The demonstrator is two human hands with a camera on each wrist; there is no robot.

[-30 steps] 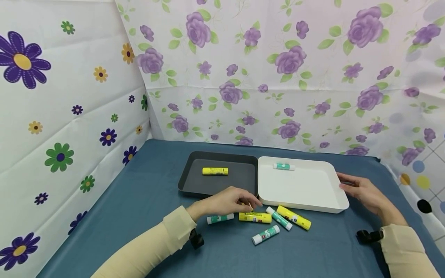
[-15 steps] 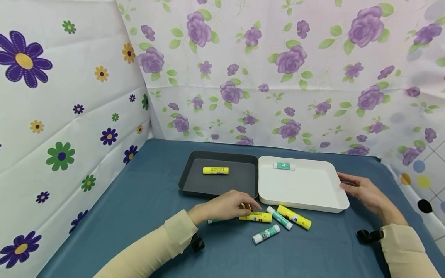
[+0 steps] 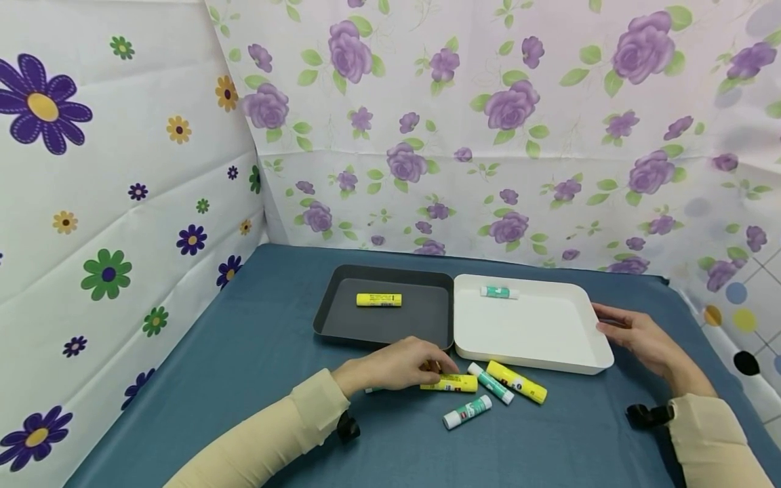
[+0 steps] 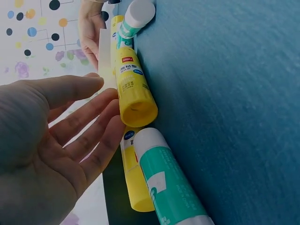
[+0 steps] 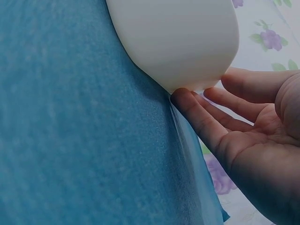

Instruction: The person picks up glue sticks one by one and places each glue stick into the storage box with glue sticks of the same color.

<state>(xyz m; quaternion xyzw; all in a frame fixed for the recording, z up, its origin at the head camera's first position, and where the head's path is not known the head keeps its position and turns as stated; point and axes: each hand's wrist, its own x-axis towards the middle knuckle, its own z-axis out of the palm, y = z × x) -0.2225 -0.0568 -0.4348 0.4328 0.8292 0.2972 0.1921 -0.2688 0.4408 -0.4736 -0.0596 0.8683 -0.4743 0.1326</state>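
Loose left hand [image 3: 403, 362], loose right hand [image 3: 641, 342], black tray's [image 3: 403, 324] yellow stick [image 3: 379, 299], white tray's [image 3: 537, 325] green stick [image 3: 498, 292]

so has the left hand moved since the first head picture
Yes, slightly: against the dark tray, the left hand now sits a little lower in the head view, closer to the nearest yellow glue stick.

A blue cloth covers the desk [image 3: 244, 352]. At twelve o'clock hangs a pale purple-rose curtain [image 3: 543, 146]; at ten, a white daisy-print sheet [image 3: 146, 234]; at four, dotted, grid-lined material [image 3: 759, 305].
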